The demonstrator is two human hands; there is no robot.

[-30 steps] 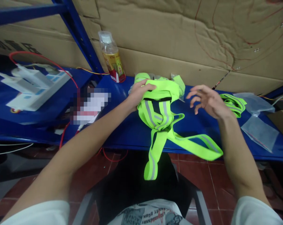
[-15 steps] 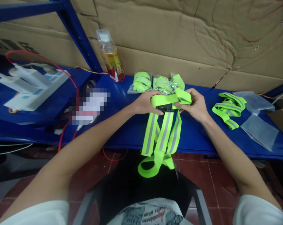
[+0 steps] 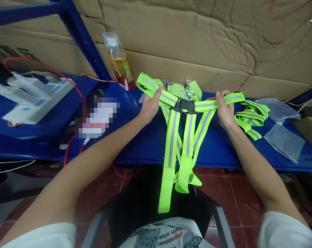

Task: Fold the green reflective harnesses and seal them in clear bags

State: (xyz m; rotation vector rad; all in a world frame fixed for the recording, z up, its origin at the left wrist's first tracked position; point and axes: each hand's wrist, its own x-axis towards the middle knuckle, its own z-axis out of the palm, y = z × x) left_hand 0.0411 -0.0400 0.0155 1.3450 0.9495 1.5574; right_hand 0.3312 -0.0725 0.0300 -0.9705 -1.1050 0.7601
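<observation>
A harness of fluorescent yellow-green straps [image 3: 172,137] with grey reflective stripes is held above the middle of the table [image 3: 137,144], toward its front edge. The horizontal strap of the harness is gripped at two points, one on each side of a black plastic buckle [image 3: 187,106]. On the left, the strap is pinched by the left hand [image 3: 150,106], with the thumb laid over the front face; the other fingers are largely hidden. On the right, the strap is held between the thumb and curled fingers of the right hand [image 3: 225,111]. Both hands are closed on the strap. It cannot be told whether the buckle is fully latched. The lower straps are hung down past the front edge of the table. Bagged strap bundles [image 3: 193,90] are set in a row along the back edge and are partly covered by the harness. A bottle [image 3: 121,70] is placed near the back left corner. Toward the right end of the table, a loose strap bundle [image 3: 252,116] is laid beside clear plastic bags [image 3: 284,143]. The back edge is bordered by a cardboard panel [image 3: 171,38].
</observation>
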